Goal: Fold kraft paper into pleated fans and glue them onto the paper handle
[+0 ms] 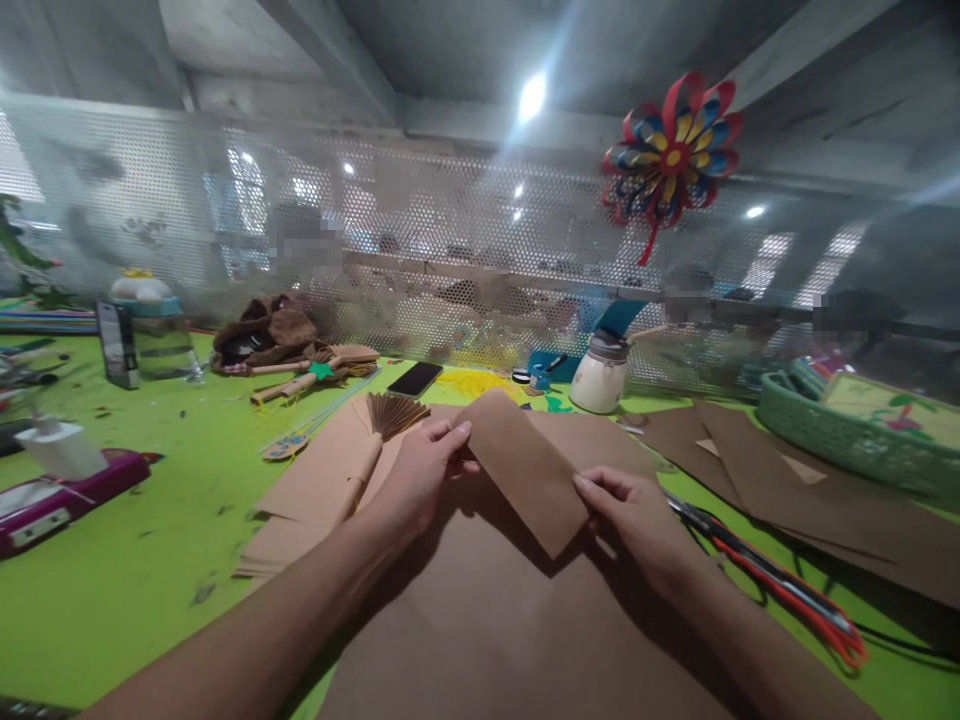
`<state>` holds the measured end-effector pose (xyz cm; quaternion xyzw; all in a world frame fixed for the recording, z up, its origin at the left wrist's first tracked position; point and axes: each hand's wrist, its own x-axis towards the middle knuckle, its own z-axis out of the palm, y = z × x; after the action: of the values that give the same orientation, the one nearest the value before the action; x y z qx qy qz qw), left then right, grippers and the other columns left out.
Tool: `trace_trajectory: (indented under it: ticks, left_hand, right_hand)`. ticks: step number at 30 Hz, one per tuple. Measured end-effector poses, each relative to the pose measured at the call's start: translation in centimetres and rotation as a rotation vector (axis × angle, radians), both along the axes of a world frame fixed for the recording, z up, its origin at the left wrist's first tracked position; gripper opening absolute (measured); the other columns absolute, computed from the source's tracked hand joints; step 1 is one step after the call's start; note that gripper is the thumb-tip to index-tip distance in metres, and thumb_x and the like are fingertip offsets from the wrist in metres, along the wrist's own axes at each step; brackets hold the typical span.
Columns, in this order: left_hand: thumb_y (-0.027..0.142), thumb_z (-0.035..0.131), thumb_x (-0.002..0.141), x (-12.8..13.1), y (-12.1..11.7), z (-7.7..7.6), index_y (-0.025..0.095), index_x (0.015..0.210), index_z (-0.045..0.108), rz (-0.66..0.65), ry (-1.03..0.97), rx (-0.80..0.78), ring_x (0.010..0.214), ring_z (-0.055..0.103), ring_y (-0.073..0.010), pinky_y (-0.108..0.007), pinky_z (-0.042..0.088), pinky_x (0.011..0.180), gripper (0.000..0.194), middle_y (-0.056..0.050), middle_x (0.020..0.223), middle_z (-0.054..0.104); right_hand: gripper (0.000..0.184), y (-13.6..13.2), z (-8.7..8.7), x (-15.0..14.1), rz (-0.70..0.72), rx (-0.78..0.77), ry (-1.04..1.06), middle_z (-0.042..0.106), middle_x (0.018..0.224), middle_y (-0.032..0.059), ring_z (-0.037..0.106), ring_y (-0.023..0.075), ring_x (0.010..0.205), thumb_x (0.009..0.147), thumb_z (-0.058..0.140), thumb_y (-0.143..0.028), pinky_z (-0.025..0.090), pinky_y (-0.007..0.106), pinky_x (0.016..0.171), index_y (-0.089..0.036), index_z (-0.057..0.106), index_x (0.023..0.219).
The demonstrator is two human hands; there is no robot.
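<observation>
A rectangular piece of brown kraft paper [521, 470] is held tilted between my two hands. My left hand [424, 470] pinches its upper left edge between thumb and fingers. At its lower right edge my right hand [630, 515] grips it the same way. Beneath it a large sheet of brown paper [487, 640] lies flat on the green table. Left of my left hand are stacked brown paper pieces [307, 490] and a pleated paper fan [394, 415]. Long scissors [772, 570] with orange handles lie right of my right hand.
Brown sheets [750, 470] and a green basket [817, 430] occupy the right side. At the back stand a white jug [600, 375] and a black phone [415, 378]. A purple power strip [75, 500] is at left. A perforated metal screen [450, 230] rises behind the table.
</observation>
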<state>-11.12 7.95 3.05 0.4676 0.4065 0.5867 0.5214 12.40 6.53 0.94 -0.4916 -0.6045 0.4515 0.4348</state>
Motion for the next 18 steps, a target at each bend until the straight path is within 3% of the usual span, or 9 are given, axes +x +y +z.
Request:
trace_trajectory:
  ticks: [14, 18]
  left_hand:
    - [0.034, 0.065, 0.075, 0.15, -0.46, 0.39, 0.014, 0.079, 0.068, -0.015, -0.028, -0.021, 0.069, 0.060, -0.0139, -0.024, 0.050, 0.063, 0.020, -0.007, 0.081, 0.067]
    - [0.034, 0.065, 0.076, 0.03, -0.07, -0.01, 0.015, 0.085, 0.069, -0.014, -0.073, -0.037, 0.073, 0.061, -0.0148, -0.024, 0.050, 0.061, 0.021, -0.008, 0.090, 0.069]
  right_hand:
    - [0.036, 0.31, -0.59, 0.01, -0.048, 0.002, 0.009, 0.051, 0.058, -0.0031, 0.040, 0.0100, 0.054, 0.074, 0.063, -0.052, 0.029, 0.021, 0.051, -0.016, 0.066, 0.073]
    - [0.034, 0.29, -0.67, 0.01, -0.037, -0.004, 0.025, 0.050, 0.058, -0.0033, 0.040, 0.0099, 0.054, 0.076, 0.063, -0.051, 0.029, 0.021, 0.051, -0.017, 0.066, 0.074]
